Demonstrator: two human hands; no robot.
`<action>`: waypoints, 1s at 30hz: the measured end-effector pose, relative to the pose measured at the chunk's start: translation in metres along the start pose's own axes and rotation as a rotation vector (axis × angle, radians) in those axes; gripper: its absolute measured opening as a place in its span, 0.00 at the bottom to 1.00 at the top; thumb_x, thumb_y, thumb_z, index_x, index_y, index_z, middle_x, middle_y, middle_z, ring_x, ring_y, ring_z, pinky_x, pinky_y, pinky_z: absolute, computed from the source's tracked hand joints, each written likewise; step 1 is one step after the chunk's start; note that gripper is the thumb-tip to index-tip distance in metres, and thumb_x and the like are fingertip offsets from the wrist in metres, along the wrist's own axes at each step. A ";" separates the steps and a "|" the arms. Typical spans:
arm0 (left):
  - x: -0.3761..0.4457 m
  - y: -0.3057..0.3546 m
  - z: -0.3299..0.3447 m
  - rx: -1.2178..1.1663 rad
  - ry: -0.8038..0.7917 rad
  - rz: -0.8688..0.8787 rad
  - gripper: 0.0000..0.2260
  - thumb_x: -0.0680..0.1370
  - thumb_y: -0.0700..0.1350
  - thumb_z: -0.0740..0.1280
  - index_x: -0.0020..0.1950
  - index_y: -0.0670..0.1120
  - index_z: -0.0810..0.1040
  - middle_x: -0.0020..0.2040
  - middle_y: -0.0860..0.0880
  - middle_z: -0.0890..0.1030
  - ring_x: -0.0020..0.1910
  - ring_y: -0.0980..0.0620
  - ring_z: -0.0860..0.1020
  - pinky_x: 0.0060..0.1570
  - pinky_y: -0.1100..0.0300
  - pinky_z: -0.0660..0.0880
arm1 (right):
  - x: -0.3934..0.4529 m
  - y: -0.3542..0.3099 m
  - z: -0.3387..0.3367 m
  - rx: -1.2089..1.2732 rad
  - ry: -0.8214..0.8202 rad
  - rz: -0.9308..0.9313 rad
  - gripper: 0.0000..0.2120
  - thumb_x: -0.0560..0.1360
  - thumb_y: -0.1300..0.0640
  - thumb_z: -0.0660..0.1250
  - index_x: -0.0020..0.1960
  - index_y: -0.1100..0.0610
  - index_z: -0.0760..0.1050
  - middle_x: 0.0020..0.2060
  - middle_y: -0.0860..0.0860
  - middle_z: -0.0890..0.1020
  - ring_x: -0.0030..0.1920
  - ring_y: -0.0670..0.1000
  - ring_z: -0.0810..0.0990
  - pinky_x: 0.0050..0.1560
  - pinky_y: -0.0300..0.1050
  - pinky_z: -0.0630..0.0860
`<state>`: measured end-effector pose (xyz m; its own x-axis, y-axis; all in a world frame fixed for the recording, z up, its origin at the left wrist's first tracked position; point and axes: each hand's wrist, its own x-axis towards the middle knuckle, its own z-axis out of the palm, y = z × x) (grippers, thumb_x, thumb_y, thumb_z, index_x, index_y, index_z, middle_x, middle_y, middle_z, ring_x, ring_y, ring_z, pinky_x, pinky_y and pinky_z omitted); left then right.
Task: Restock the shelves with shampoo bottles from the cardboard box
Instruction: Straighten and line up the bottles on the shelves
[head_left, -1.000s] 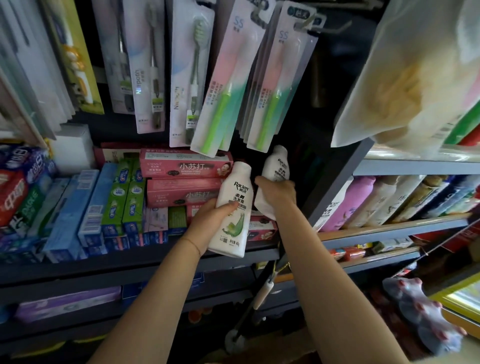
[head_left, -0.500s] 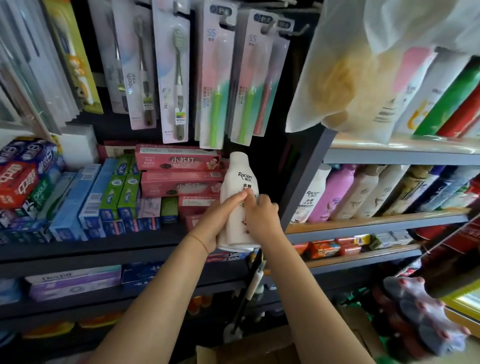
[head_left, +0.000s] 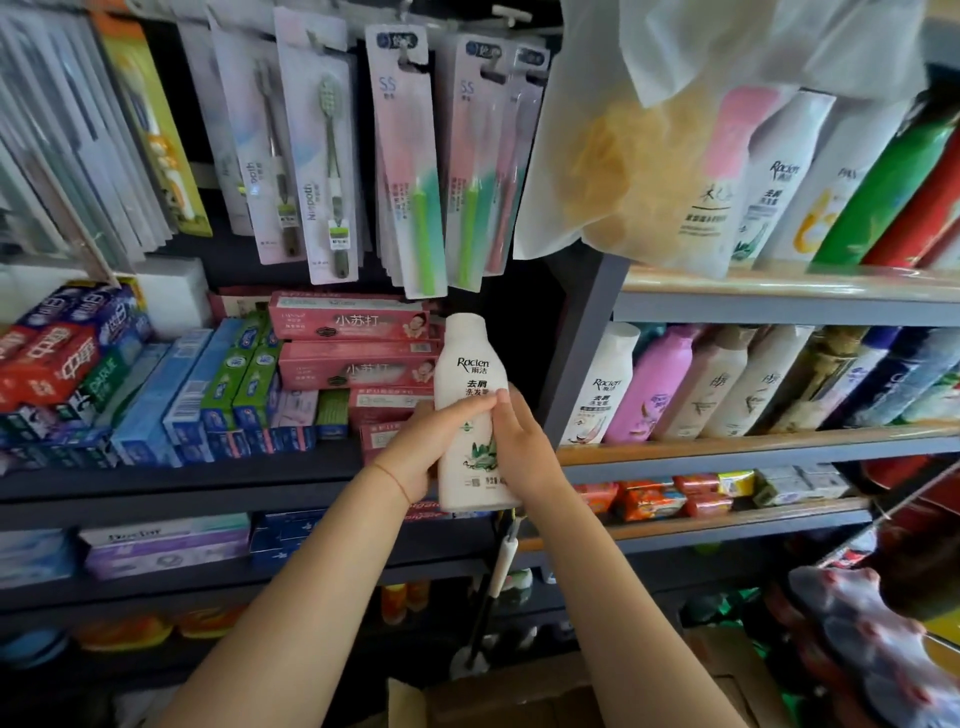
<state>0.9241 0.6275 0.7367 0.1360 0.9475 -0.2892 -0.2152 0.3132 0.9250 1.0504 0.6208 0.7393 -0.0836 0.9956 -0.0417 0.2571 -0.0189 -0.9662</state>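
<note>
Both hands hold one white bottle (head_left: 470, 410) upright, out in front of the shelves. The left hand (head_left: 421, 447) wraps round its left side, with the thumb lying across the label. The right hand (head_left: 524, 447) curls round its right side, and its fingertips (head_left: 501, 397) touch the label too. Just left of the hands are pink boxes (head_left: 353, 343) of toothpaste. Above the hands hang toothbrush packs (head_left: 410, 171). To the right of the right hand, more bottles (head_left: 675, 384) stand in a row on a shelf (head_left: 753, 444). Below the arms sits the cardboard box (head_left: 519, 696).
</note>
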 end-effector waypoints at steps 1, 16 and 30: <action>-0.001 -0.003 0.000 -0.030 -0.008 -0.005 0.16 0.74 0.51 0.74 0.60 0.46 0.82 0.50 0.42 0.86 0.49 0.41 0.85 0.49 0.45 0.82 | 0.000 0.002 0.000 -0.010 -0.010 -0.017 0.20 0.84 0.42 0.48 0.72 0.45 0.68 0.59 0.47 0.80 0.58 0.48 0.79 0.50 0.37 0.75; 0.010 0.004 -0.001 -0.049 0.091 0.264 0.24 0.67 0.42 0.78 0.62 0.44 0.78 0.51 0.42 0.86 0.48 0.41 0.85 0.43 0.48 0.82 | -0.006 -0.004 -0.025 -0.024 -0.168 -0.149 0.18 0.84 0.52 0.59 0.73 0.45 0.67 0.59 0.44 0.82 0.57 0.42 0.81 0.54 0.38 0.79; 0.069 0.034 0.008 0.131 0.152 0.425 0.38 0.57 0.44 0.81 0.63 0.53 0.68 0.57 0.51 0.81 0.56 0.50 0.80 0.53 0.46 0.81 | 0.026 0.011 0.018 -0.689 0.346 -0.108 0.43 0.79 0.45 0.67 0.81 0.56 0.43 0.74 0.55 0.60 0.62 0.58 0.77 0.52 0.51 0.78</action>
<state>0.9335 0.7025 0.7498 -0.0829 0.9917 0.0981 -0.0958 -0.1059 0.9898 1.0333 0.6451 0.7233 0.1341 0.9627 0.2351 0.8146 0.0280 -0.5793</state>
